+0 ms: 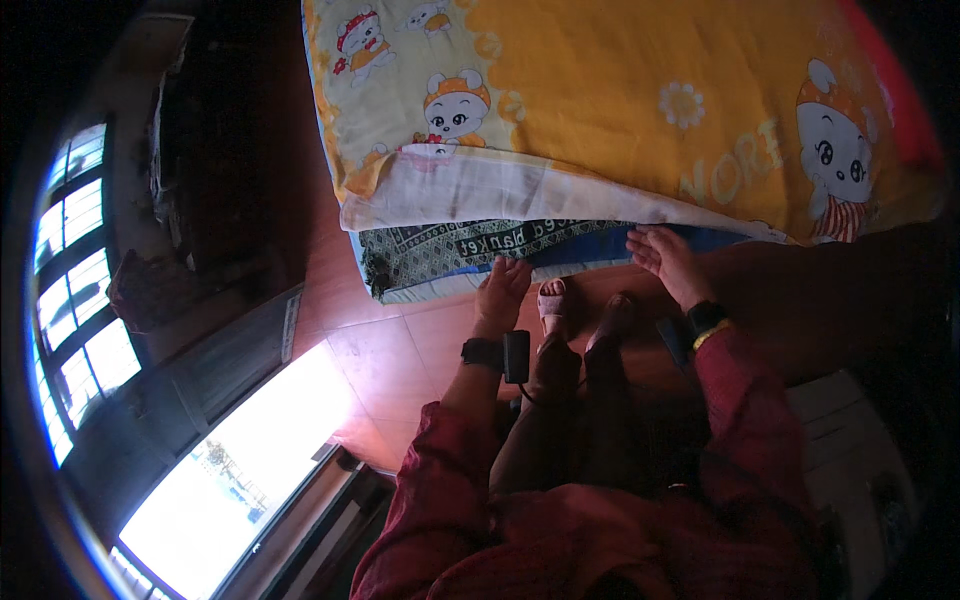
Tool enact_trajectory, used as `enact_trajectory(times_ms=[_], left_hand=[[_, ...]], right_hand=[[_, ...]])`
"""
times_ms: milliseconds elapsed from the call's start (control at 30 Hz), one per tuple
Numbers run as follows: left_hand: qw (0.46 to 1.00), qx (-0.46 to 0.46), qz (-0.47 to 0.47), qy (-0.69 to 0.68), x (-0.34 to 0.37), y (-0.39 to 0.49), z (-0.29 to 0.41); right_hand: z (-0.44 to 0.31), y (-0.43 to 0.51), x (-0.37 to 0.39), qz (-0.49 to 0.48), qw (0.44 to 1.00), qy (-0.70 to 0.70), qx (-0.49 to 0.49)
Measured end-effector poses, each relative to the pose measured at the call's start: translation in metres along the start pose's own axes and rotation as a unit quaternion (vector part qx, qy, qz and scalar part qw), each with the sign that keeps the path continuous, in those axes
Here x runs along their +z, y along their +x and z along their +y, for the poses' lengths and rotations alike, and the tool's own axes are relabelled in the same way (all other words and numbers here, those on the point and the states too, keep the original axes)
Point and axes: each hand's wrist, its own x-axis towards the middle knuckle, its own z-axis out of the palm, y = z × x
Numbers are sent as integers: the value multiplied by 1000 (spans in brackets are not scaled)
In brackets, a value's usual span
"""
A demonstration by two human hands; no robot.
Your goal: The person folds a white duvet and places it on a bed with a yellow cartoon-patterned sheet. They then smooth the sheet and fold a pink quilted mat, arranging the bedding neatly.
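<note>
A yellow cartoon-print bed sheet (592,97) covers a bed, its front edge folded back so that the white underside (480,187) shows. Below the fold lie a dark patterned blanket (435,251) with woven writing and a blue layer (577,249), over a pale bottom edge. My left hand (504,289) is at the front edge of these layers, fingertips touching or just above them. My right hand (667,259) is at the edge farther right, fingers slightly spread near the blue layer and the fold. Neither hand plainly grips cloth. Both wrists wear dark straps.
Tiled floor (375,352) lies below the bed's left corner, and my sandalled feet (552,300) stand close to its front edge. A bright open doorway (240,465) is at lower left, with a barred window (75,277) above it. Dark furniture stands at the left.
</note>
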Motion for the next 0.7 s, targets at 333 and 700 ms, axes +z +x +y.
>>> enact_trajectory(times_ms=[333,700], left_hand=[[992,-83,-74,62,-2,28,-16],[986,-95,-18,140,-18,19,-20]], right_hand=[[-31,47,4,215,939,223,-148],[-52,30,-28,105,936,302,-146]])
